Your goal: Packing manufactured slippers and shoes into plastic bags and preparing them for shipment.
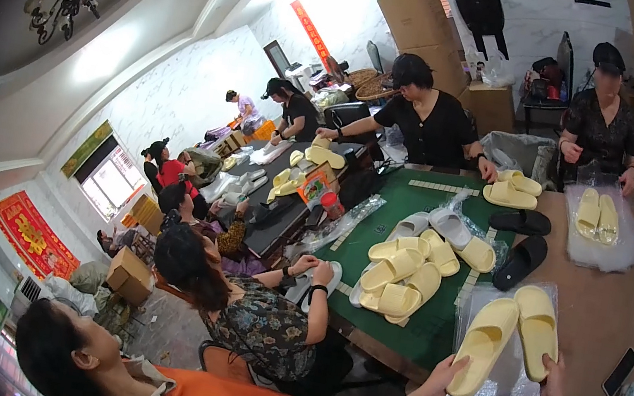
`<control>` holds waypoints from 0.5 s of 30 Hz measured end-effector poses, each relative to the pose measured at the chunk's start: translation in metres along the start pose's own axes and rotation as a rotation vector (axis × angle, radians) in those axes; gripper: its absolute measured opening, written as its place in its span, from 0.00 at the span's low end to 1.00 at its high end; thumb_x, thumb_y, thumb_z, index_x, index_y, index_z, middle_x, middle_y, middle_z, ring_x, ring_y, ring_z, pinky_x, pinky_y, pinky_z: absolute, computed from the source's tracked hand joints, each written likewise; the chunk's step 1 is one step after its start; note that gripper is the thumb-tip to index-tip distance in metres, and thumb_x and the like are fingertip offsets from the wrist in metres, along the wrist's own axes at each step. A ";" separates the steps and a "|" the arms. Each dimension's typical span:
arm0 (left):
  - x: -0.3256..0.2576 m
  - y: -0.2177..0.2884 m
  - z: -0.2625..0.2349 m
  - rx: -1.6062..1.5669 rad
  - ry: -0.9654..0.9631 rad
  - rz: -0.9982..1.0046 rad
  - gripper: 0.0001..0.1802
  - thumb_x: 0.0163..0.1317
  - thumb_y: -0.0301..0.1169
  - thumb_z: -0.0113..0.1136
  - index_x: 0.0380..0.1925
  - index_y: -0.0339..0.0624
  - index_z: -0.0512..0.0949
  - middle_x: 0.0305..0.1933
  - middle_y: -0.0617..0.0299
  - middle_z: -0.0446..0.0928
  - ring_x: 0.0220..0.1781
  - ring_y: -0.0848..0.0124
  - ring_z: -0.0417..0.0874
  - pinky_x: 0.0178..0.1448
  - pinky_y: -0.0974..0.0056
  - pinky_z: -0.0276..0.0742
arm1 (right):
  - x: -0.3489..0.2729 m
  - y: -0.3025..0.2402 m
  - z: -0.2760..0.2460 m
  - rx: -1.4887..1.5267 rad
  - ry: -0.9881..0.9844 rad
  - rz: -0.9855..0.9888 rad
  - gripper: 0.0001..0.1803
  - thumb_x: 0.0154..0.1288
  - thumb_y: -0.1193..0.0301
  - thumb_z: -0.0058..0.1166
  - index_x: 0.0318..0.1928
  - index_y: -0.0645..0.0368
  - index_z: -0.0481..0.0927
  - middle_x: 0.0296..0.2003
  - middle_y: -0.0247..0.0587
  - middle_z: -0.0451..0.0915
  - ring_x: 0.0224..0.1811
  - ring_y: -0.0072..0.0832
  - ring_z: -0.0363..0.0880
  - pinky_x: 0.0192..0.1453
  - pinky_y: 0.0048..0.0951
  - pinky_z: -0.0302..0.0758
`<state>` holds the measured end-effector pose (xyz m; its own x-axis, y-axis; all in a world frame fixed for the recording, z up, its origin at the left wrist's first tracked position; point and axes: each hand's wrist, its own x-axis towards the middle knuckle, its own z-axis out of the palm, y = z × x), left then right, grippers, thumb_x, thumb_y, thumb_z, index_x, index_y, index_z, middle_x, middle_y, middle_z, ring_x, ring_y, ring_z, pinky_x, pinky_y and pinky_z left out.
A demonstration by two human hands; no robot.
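Observation:
My left hand (440,380) grips the heel end of one pale yellow slipper (485,348). The matching slipper (535,328) is held at its heel by my right hand (553,382). Both slippers lean close together, toes pointing away from me, above a clear plastic bag (474,312) on the table. Part of that bag is hidden beneath them. A dark band circles each of my wrists.
Yellow slippers (404,276) are heaped on a green mat (364,240) to the left, beside grey ones (450,227). Black slippers (522,262) lie beyond the bag. A phone (620,372) rests at right. Co-workers sit around the tables; one (261,331) handles a light slipper.

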<state>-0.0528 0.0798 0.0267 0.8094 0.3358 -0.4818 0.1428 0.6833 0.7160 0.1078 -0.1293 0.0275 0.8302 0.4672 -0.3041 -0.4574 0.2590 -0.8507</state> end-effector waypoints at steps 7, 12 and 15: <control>-0.007 0.043 0.008 0.090 0.041 0.119 0.12 0.63 0.32 0.48 0.42 0.36 0.70 0.36 0.60 0.75 0.34 0.71 0.78 0.38 0.66 0.75 | 0.004 -0.019 0.018 -0.041 0.051 -0.196 0.24 0.58 0.73 0.50 0.54 0.67 0.62 0.43 0.41 0.73 0.43 0.25 0.72 0.48 0.24 0.70; 0.005 0.056 0.002 0.122 0.192 0.376 0.09 0.63 0.29 0.47 0.39 0.34 0.65 0.40 0.57 0.73 0.38 0.68 0.77 0.43 0.63 0.76 | 0.022 -0.029 0.031 0.010 0.079 -0.208 0.20 0.58 0.70 0.53 0.49 0.63 0.64 0.39 0.38 0.73 0.40 0.22 0.73 0.44 0.22 0.71; 0.019 0.043 0.003 0.107 0.147 0.408 0.09 0.64 0.29 0.46 0.39 0.34 0.65 0.39 0.57 0.73 0.38 0.68 0.77 0.43 0.63 0.76 | 0.015 -0.022 0.023 0.005 0.047 -0.172 0.19 0.58 0.70 0.53 0.48 0.63 0.65 0.38 0.38 0.73 0.39 0.21 0.73 0.43 0.22 0.72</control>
<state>-0.0299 0.1135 0.0495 0.7231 0.6579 -0.2102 -0.1071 0.4074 0.9070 0.1229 -0.1086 0.0520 0.9103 0.3755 -0.1741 -0.3086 0.3357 -0.8900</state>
